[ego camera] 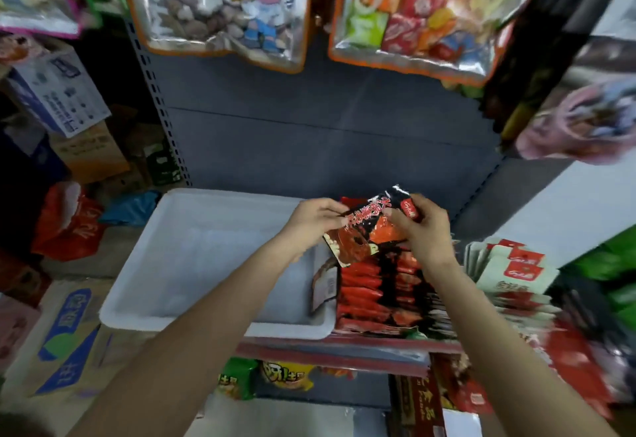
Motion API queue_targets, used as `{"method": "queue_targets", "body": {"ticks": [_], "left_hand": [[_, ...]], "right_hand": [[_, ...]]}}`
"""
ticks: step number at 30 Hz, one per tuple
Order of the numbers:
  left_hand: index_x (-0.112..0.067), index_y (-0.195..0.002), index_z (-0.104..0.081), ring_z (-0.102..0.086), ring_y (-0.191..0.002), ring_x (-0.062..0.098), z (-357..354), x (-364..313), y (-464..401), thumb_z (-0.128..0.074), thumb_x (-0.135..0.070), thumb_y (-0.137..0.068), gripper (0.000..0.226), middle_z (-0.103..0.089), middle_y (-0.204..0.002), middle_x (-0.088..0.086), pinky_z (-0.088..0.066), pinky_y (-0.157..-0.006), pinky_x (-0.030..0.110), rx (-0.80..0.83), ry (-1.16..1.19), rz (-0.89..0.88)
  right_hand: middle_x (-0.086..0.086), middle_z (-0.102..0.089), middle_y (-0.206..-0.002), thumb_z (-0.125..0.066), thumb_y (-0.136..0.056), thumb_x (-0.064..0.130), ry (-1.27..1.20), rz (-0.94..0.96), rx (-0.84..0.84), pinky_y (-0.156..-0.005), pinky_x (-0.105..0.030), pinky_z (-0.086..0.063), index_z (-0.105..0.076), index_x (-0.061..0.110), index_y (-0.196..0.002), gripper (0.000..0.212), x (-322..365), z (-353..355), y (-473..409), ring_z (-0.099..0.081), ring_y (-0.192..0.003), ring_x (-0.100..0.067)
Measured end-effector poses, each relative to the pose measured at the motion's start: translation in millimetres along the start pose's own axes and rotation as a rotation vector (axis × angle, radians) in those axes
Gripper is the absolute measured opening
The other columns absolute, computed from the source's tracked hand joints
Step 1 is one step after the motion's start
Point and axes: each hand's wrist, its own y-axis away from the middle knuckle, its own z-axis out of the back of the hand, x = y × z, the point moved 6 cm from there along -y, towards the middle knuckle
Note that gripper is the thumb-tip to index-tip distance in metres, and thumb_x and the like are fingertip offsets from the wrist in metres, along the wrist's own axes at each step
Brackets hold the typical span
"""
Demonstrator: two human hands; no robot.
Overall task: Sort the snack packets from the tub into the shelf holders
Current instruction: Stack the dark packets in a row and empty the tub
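Overhead, candy bags (223,6) hang; both hands' fingers (332,211) pinch a packet (364,226) beside the white tub (213,324).

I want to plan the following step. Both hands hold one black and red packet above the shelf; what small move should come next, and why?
Probably lower the packet, held by the left hand and right hand, onto the matching red and black row directly below it, since the designs look alike.
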Motion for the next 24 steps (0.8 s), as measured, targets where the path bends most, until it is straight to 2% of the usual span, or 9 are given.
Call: {"method": "queue_targets", "body": {"ticks": [2,5,8,10,14,17,19,24], "left_hand": [[-0.002,-0.096,-0.066,-0.058,-0.067,-0.006,-25,-15,-6,-0.067,0.002,-0.082,0.015,-0.062,-0.077,-0.005,-0.043,-0.067,0.008,-0.010,-0.085,-0.106],[-0.006,-0.093,-0.065,-0.058,-0.070,0.003,-56,-28,-11,-0.068,0.000,-0.081,0.013,-0.063,-0.078,-0.002,-0.044,-0.064,0.011,-0.042,-0.132,-0.175],[-0.006,-0.098,-0.064,-0.057,-0.072,0.004,-76,-28,-15,-0.068,-0.004,-0.083,0.016,-0.060,-0.082,-0.005,-0.044,-0.064,0.005,-0.059,-0.257,-0.189],[-0.004,-0.104,-0.063,-0.057,-0.077,0.008,-83,-24,-16,-0.067,-0.005,-0.084,0.020,-0.060,-0.089,-0.002,-0.043,-0.066,0.005,-0.057,-0.366,-0.196],[-0.004,-0.100,-0.067,-0.059,-0.081,0.009,-86,-15,-14,-0.069,-0.006,-0.083,0.017,-0.066,-0.094,0.004,-0.043,-0.065,0.000,-0.042,-0.463,-0.195],[-0.007,-0.100,-0.069,-0.061,-0.082,0.008,-86,-12,-15,-0.068,-0.003,-0.083,0.017,-0.068,-0.098,0.002,-0.043,-0.067,-0.001,-0.039,-0.468,-0.181],[-0.009,-0.104,-0.068,-0.063,-0.086,0.009,-87,-10,-16,-0.064,0.000,-0.085,0.022,-0.068,-0.104,0.001,-0.044,-0.071,0.002,-0.010,-0.474,-0.168],[-0.014,-0.112,-0.066,-0.062,-0.099,0.010,-91,-9,-13,-0.055,0.001,-0.089,0.030,-0.067,-0.109,-0.003,-0.044,-0.087,0.017,0.036,-0.463,-0.147]], "right_hand": [[0.000,-0.066,-0.073,-0.076,-0.077,0.019,-0.046,-0.016,-0.078,-0.070,-0.043,-0.053,-0.065,0.021,-0.079,0.012,-1,31,-1,-0.063,-0.070,-0.021],[-0.006,-0.070,-0.082,-0.077,-0.075,0.011,-0.122,-0.049,-0.104,-0.075,-0.039,-0.056,-0.067,0.016,-0.090,0.019,-5,65,-6,-0.068,-0.079,-0.026],[0.005,-0.066,-0.074,-0.073,-0.077,0.006,-0.034,0.041,-0.115,-0.071,-0.030,-0.052,-0.064,0.021,-0.082,0.019,2,85,-8,-0.063,-0.069,-0.008],[0.007,-0.064,-0.073,-0.072,-0.078,0.006,0.033,0.104,-0.101,-0.070,-0.028,-0.051,-0.062,0.019,-0.081,0.017,7,91,-9,-0.060,-0.067,-0.007],[0.015,-0.060,-0.070,-0.072,-0.080,0.011,0.212,0.193,-0.023,-0.063,-0.011,-0.043,-0.059,0.021,-0.082,0.016,6,85,-6,-0.055,-0.061,0.007],[0.018,-0.057,-0.066,-0.072,-0.081,0.018,0.344,0.219,0.035,-0.062,-0.012,-0.039,-0.057,0.026,-0.080,0.017,-6,74,2,-0.053,-0.062,0.005],[0.017,-0.057,-0.065,-0.071,-0.082,0.018,0.381,0.195,0.060,-0.060,-0.009,-0.037,-0.058,0.024,-0.080,0.014,-17,69,6,-0.054,-0.063,0.003],[0.008,-0.062,-0.078,-0.068,-0.084,0.013,0.415,0.119,0.157,-0.062,-0.004,-0.038,-0.063,0.017,-0.093,0.011,-39,56,14,-0.057,-0.073,-0.009]]}}
